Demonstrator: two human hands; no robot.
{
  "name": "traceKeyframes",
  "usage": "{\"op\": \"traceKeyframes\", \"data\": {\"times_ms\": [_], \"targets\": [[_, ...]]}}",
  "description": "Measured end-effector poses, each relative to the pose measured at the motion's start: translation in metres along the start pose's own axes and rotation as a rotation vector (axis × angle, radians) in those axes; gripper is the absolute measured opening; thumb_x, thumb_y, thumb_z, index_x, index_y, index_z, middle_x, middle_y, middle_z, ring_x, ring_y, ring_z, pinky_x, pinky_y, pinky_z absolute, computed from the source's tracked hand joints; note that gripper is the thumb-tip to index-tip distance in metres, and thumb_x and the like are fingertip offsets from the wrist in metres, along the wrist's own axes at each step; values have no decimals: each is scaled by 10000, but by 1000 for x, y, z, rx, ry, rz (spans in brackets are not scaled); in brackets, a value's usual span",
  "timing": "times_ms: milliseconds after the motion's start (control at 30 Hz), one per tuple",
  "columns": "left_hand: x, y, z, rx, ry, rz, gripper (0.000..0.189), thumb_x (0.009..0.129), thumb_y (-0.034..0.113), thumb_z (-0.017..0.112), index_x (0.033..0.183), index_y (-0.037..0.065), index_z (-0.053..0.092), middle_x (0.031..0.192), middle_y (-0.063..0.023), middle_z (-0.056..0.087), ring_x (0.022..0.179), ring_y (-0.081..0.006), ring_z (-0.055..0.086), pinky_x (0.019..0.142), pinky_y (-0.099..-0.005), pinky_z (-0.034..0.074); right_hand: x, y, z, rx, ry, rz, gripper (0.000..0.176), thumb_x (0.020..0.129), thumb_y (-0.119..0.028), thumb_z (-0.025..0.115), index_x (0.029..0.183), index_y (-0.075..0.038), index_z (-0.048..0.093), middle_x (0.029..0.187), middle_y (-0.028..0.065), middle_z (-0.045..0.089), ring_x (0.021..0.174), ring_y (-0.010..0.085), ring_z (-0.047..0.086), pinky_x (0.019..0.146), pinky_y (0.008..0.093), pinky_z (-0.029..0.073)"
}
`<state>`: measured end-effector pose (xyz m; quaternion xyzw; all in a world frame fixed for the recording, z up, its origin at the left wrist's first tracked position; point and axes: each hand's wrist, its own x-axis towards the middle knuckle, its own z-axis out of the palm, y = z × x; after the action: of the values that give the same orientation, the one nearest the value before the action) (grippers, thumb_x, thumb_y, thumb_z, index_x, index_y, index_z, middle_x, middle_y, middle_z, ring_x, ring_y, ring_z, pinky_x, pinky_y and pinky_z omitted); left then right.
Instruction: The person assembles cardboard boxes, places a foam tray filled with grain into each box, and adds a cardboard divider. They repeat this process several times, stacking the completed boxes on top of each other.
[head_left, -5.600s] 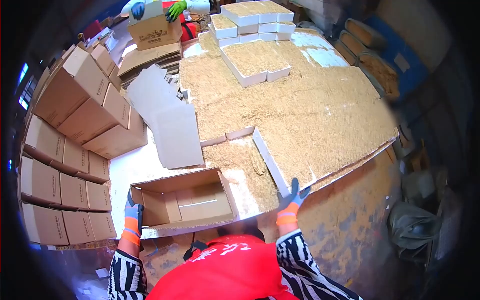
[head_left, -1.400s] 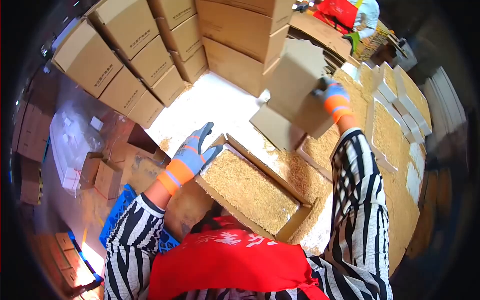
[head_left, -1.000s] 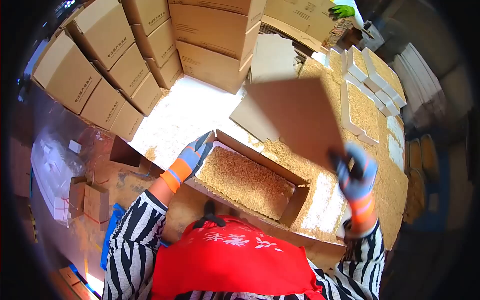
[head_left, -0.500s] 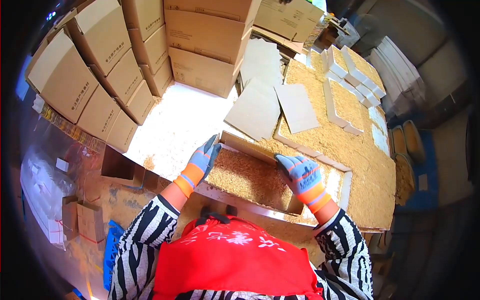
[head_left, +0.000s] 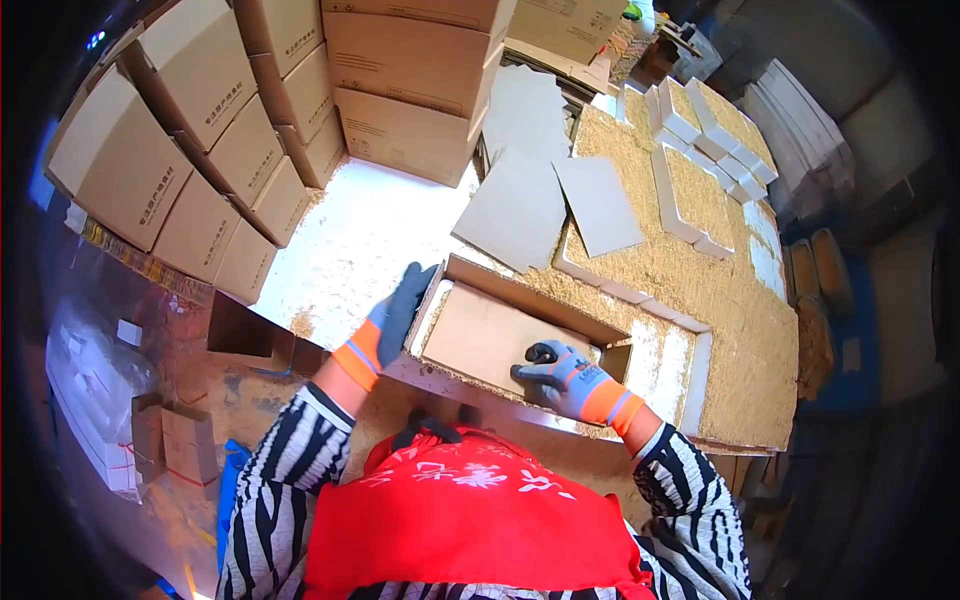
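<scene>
A long open cardboard box (head_left: 520,290) lies at the front edge of the table. A flat brown cardboard panel (head_left: 480,335) covers its inside, hiding the shredded tan material below. My left hand (head_left: 398,310), in a grey and orange work glove, rests along the box's left end with its fingers stretched out toward the far corner. In a matching glove, my right hand (head_left: 570,378) presses on the panel near its right end, thumb and forefinger apart and the other fingers bent.
Stacked cardboard boxes (head_left: 215,95) stand at the left and back. Grey sheets (head_left: 515,205) overlap beyond the open box. Tan shredded material (head_left: 745,350) spreads over the right side, with white-edged blocks (head_left: 690,195) on it. Folded boxes (head_left: 190,445) sit on the floor at left.
The panel now covers the shredded material that showed inside the box. My right hand has moved from the far right corner down and left onto the panel; my left hand has shifted slightly left.
</scene>
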<state>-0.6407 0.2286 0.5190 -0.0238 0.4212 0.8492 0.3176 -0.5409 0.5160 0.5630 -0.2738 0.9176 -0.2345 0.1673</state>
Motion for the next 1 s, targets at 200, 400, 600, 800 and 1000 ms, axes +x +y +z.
{"op": "traceKeyframes", "data": {"times_ms": [200,400,600,800,1000], "targets": [[12,-20,-19,1233,85,218,875,697,375,788,1364,2,362,1307,-147,496,1193,-216,480,1021,-326,369,-34,-1,-37,331,153,-15,681,611,128,352,1226,-71,568,1315,185,491,1216,328,480,1012,362,394],[31,-30,-22,824,61,26,835,681,291,816,1346,15,392,1269,-135,527,1150,-208,512,994,-318,397,-94,78,13,1280,717,784,780,816,-41,626,1458,-39,183,1378,159,422,1245,247,435,963,361,427],[29,-39,-25,1106,168,-16,930,684,444,777,1381,1,349,1331,-144,473,1226,-235,449,1046,-330,338,-49,62,76,1013,798,686,837,624,-155,856,1297,4,383,1190,140,551,1059,201,546,920,321,448],[-10,-71,-25,98,190,-40,737,933,587,332,1412,27,316,1416,-133,390,1304,-243,378,1091,-366,287,-95,75,74,1107,714,653,579,706,-68,786,1198,-26,483,1057,82,615,920,169,588,794,297,481],[1,-196,-65,-171,487,421,509,975,368,343,1292,-20,434,1288,-164,495,1132,-270,513,988,-372,394,-64,42,57,1053,780,774,516,746,-98,765,1185,-61,495,948,43,622,765,144,577,651,282,476]]}}
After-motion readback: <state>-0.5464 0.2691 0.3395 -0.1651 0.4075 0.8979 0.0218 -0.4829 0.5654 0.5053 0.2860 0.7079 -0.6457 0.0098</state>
